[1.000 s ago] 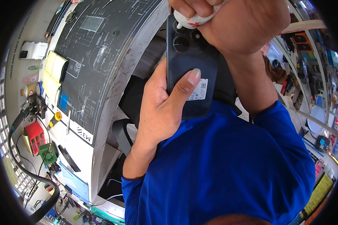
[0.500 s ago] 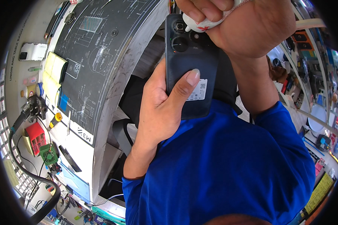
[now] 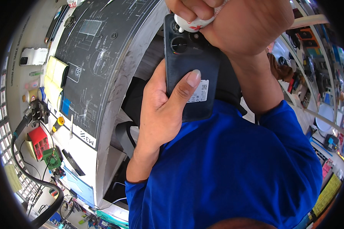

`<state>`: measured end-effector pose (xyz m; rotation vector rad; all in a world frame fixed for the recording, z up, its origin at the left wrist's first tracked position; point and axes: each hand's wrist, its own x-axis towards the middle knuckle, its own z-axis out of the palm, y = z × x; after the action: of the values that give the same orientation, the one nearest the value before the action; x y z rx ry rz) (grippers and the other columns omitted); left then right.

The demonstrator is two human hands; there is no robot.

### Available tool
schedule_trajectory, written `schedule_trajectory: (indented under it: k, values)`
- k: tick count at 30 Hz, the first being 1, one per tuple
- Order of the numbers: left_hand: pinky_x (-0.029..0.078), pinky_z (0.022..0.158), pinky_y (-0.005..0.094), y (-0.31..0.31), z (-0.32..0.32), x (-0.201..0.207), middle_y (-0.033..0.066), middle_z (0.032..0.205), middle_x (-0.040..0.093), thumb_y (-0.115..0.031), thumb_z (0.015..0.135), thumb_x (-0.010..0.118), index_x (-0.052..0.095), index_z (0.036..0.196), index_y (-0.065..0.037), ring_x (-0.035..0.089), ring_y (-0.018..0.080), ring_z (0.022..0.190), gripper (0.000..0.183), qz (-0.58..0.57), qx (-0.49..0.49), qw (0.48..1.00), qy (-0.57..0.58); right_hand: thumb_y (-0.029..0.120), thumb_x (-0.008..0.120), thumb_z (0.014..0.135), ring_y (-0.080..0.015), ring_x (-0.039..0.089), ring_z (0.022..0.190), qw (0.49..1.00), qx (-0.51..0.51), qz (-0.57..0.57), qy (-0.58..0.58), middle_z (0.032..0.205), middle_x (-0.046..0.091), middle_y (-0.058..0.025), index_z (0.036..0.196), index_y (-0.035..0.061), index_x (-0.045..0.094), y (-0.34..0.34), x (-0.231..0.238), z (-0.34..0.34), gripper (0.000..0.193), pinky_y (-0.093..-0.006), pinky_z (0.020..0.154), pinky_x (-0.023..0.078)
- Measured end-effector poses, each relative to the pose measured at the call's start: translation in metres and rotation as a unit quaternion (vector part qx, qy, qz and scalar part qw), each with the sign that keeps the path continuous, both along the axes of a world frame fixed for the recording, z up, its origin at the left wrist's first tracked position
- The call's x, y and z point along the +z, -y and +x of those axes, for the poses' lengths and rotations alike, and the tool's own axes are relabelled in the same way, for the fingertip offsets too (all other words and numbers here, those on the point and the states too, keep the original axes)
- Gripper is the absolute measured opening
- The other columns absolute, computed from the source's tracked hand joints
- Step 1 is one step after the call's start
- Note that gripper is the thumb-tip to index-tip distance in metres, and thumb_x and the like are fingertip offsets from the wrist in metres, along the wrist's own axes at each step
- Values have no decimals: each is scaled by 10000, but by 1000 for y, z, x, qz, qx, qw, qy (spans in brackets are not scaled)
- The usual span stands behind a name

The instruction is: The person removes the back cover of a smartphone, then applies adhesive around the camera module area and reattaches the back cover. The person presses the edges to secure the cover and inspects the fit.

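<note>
Head view, looking down: the left hand holds a dark smartphone back-up in a closed grip, thumb across its rear, while the right hand pinches a small white wad against the phone's camera end, right of the dark desk.

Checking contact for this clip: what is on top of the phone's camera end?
A white wad with red marks, pinched in the right hand, presses on the phone by its lenses. The hand covers the phone's top edge.
</note>
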<state>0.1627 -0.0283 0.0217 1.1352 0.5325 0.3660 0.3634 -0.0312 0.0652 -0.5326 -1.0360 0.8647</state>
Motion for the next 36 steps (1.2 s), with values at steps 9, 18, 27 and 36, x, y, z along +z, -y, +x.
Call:
schedule_trajectory:
  k: [9, 18, 27, 36]
  values:
    - [463, 737, 209, 0, 2, 3, -10, 957, 663, -233, 1059, 679, 631, 1260, 3, 564, 37, 813, 313, -1, 14, 1000, -5, 530, 556, 1067, -125, 511, 504, 995, 79, 68, -1, 628, 488, -3, 802, 125, 479, -12, -11, 10, 490, -248, 508, 467]
    - [598, 822, 284, -3, 1, -2, 140, 1082, 755, -185, 1033, 647, 600, 1298, 43, 752, 159, 899, 353, 28, 3, 1000, -13, 811, 855, 632, -165, 607, 564, 938, 215, 253, 103, 677, 540, -23, 858, 116, 484, -55, -38, 51, 820, -281, 608, 583]
    - [605, 853, 294, -2, 2, -3, 156, 1129, 755, -138, 1030, 647, 593, 1313, 45, 759, 169, 948, 342, 12, 3, 1000, -3, 844, 799, 667, -172, 569, 531, 957, 145, 235, 87, 618, 509, -21, 782, 129, 458, -46, -32, 49, 801, -287, 562, 568]
    - [604, 844, 290, -2, 2, -2, 154, 1120, 755, -159, 1037, 652, 588, 1318, 43, 759, 171, 943, 352, 14, -2, 1000, -4, 538, 594, 1013, -124, 482, 495, 999, 2, 29, 25, 569, 452, -8, 695, 157, 426, 0, 5, 16, 523, -258, 508, 453]
